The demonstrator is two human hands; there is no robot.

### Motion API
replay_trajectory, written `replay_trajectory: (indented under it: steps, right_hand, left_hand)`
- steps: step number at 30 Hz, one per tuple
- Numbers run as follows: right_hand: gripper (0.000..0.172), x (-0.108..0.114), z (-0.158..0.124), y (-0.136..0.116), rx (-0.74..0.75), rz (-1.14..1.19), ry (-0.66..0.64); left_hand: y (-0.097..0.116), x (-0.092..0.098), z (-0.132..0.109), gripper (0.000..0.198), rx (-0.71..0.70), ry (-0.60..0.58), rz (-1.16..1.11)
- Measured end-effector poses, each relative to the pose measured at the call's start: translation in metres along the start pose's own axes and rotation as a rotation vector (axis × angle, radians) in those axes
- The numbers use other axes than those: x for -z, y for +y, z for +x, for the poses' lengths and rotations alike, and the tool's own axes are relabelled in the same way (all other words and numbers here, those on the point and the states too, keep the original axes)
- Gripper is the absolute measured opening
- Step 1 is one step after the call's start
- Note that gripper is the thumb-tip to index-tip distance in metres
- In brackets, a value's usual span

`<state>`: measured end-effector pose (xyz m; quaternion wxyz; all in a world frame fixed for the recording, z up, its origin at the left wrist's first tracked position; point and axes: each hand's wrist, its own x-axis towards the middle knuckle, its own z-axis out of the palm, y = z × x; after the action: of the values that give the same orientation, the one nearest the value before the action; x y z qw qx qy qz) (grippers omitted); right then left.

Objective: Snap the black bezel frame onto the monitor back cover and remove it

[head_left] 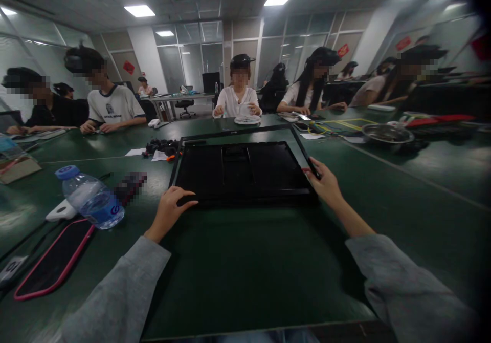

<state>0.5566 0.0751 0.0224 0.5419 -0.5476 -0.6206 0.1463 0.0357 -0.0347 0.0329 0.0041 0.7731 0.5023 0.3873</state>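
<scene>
A thin black rectangular frame [236, 132], like a screen bezel, is tilted over a flat black panel [201, 166] with a raised middle section. The panel lies on the green table in front of me. At the frame's right side, my right hand [325, 181] is closed around the bar, fingers curled on it. My left hand [173, 207] is at the near left corner, thumb and forefinger on either side of the black edge. Its other fingers are partly hidden. The frame's near side blends into the dark panel, so I cannot tell where they touch.
On the left lie a water bottle [92, 199], a pink-edged phone [57, 258] and a white power strip [61, 210]. Black parts [161, 147] sit behind the panel. A metal bowl [387, 134] and cables [341, 126] are farther right. Several people sit across the table.
</scene>
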Motion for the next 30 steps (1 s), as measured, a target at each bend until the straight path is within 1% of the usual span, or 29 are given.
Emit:
replay_trajectory:
  steps: [2,4,8,10,13,16,24,30]
  right_hand:
    - [0.063,-0.006,-0.007,0.002,0.085,-0.139,0.069]
    - [0.062,-0.007,-0.014,0.001,0.096,-0.226,0.087]
    - [0.062,-0.005,-0.023,0.001,0.022,-0.286,0.087]
    - [0.061,-0.006,-0.026,0.004,-0.019,-0.286,0.07]
    - [0.059,-0.008,-0.028,0.009,-0.063,-0.276,0.047]
    - [0.058,-0.011,-0.028,0.011,-0.074,-0.273,0.04]
    - [0.059,-0.012,-0.028,0.011,-0.099,-0.258,0.022]
    - [0.059,-0.012,-0.027,0.014,-0.075,-0.262,0.023]
  left_hand:
    - [-0.005,-0.001,-0.001,0.029,0.026,-0.038,0.003]
    - [-0.009,-0.002,-0.002,0.028,0.047,-0.075,0.014]
    - [-0.01,-0.005,-0.003,0.027,0.056,-0.16,0.035]
    - [-0.009,-0.006,-0.004,0.028,0.071,-0.18,0.039]
    - [-0.004,-0.005,-0.003,0.028,0.1,-0.163,0.088]
    - [-0.002,-0.002,-0.002,0.026,0.098,-0.155,0.114]
    - [-0.005,0.001,-0.003,0.029,0.074,-0.159,0.101]
    - [-0.001,0.004,-0.002,0.029,0.077,-0.144,0.116]
